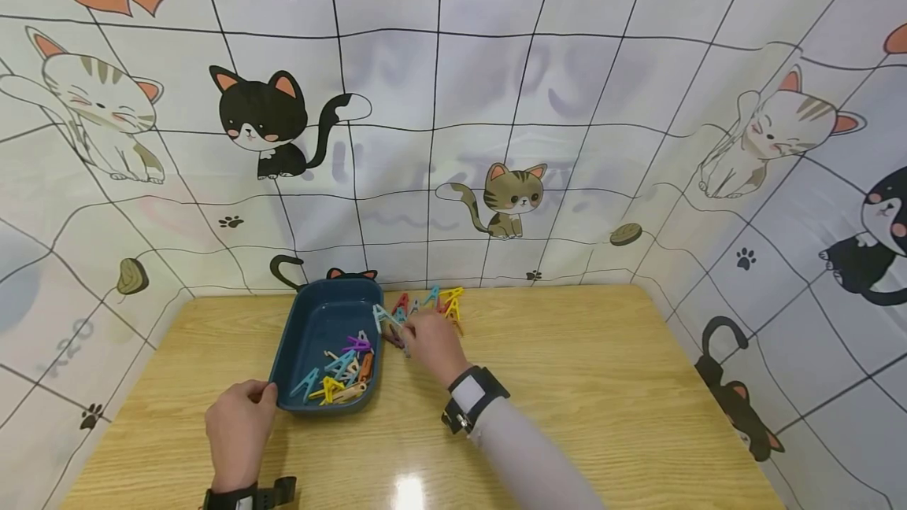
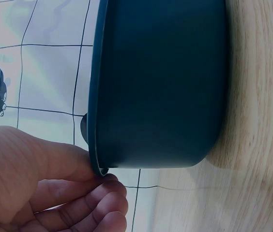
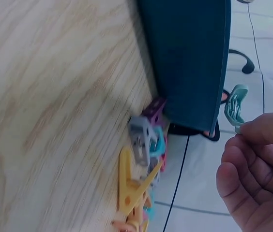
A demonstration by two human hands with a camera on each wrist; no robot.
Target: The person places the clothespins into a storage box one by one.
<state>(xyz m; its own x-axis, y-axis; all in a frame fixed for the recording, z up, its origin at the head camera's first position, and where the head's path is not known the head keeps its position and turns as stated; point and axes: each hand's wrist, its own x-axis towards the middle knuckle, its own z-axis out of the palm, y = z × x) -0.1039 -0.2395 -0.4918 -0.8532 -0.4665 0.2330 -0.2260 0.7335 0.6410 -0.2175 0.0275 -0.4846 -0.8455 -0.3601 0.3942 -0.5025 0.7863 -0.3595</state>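
A dark blue plastic bin (image 1: pixel 298 337) stands on the table, with several clothespins (image 1: pixel 343 368) of mixed colours lying in its near end. My left hand (image 1: pixel 241 427) pinches the bin's rim at the near left corner, thumb on one side and fingers on the other in the left wrist view. Just right of the bin, my right hand (image 1: pixel 434 345) pinches a pale green clothespin (image 3: pixel 235 104) between thumb and fingertips, raised near the bin's right rim. Beside that hand lies a pile of loose clothespins (image 1: pixel 453 307) in red, yellow, blue, grey and purple, partly hidden by it.
The light wooden table (image 1: pixel 567 384) meets a cat-printed sheet (image 1: pixel 397 140) just behind the bin and the pile. The sheet also rises along both sides.
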